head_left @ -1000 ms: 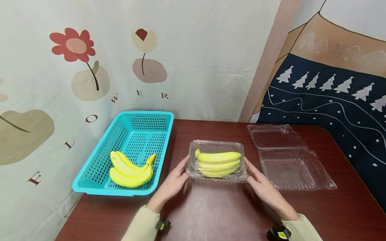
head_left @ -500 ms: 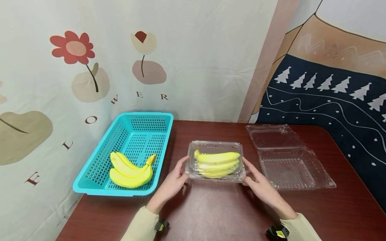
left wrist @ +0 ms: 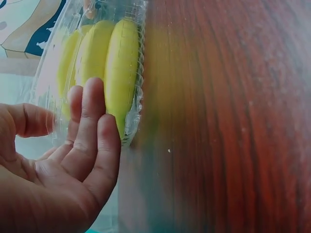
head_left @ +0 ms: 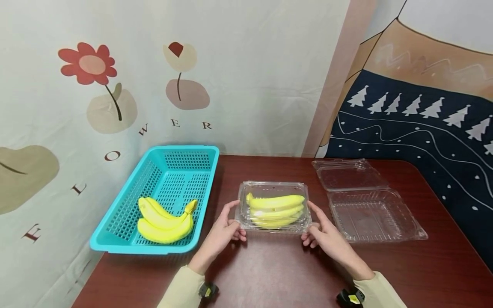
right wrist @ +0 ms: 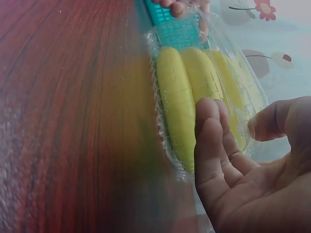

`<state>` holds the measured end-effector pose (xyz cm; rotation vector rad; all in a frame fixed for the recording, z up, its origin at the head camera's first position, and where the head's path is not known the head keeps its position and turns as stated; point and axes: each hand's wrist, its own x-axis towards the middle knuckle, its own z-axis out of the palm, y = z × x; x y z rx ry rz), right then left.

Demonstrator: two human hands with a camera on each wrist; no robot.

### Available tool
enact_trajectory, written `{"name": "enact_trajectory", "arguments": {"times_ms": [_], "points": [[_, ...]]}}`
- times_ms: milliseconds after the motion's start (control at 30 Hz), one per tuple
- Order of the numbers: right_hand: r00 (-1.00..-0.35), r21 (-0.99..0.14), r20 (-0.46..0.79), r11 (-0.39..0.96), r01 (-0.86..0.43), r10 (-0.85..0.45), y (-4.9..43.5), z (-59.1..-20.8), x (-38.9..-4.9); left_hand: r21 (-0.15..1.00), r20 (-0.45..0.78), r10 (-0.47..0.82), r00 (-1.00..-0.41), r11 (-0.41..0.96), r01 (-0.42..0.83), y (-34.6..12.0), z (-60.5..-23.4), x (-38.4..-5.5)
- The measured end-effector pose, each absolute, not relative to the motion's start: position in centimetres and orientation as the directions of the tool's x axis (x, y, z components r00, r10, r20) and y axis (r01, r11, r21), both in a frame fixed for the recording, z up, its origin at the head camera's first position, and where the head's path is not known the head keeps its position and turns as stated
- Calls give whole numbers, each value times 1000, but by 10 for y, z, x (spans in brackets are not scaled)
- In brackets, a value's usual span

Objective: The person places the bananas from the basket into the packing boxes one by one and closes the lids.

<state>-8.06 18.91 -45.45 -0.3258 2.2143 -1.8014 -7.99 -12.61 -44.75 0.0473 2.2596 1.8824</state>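
A clear plastic clamshell box [head_left: 274, 184], its lid down, sits mid-table with a bunch of bananas [head_left: 275, 208] inside. My left hand [head_left: 220, 233] pinches its left front corner: the thumb is at the rim, the index finger lies along the side, and the other fingers are below the rim. At the right front corner my right hand [head_left: 326, 239] pinches the rim in the same way. Through the clear wall the bananas [left wrist: 121, 63] show beside my left fingers in the left wrist view. The right wrist view has the bananas [right wrist: 175, 107] beyond my right fingertips.
On the left stands a turquoise basket [head_left: 209, 188] holding another bunch of bananas [head_left: 165, 222]. To the right an empty clamshell box [head_left: 369, 214] lies with its lid folded back. A printed cloth [head_left: 246, 77] hangs behind the dark red table [head_left: 265, 273].
Fingers of both hands have come into sight below the box's front corners, while the thumbs stay at the rim. The whole head view has shifted slightly; the box stays in place.
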Motion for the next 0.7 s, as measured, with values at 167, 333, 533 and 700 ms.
{"name": "enact_trajectory", "arguments": {"times_ms": [167, 333, 533, 700], "points": [[-948, -976, -86, 215, 19, -306, 187, -455, -82, 981, -130, 143, -981, 160, -106, -126, -449, -81], [-948, -973, -77, 230, 4, -308, 188, -455, -83, 985, -141, 157, -978, 123, -122, -127, -450, -81], [-940, -978, -51, 206, -20, -337, 190, -456, -84, 986, -144, 153, -978, 104, -129, -127, -450, -81], [-937, -980, -23, 194, -48, -348, 190, -456, -84, 987, -142, 147, -979, 94, -129, -127, -450, -81]]}}
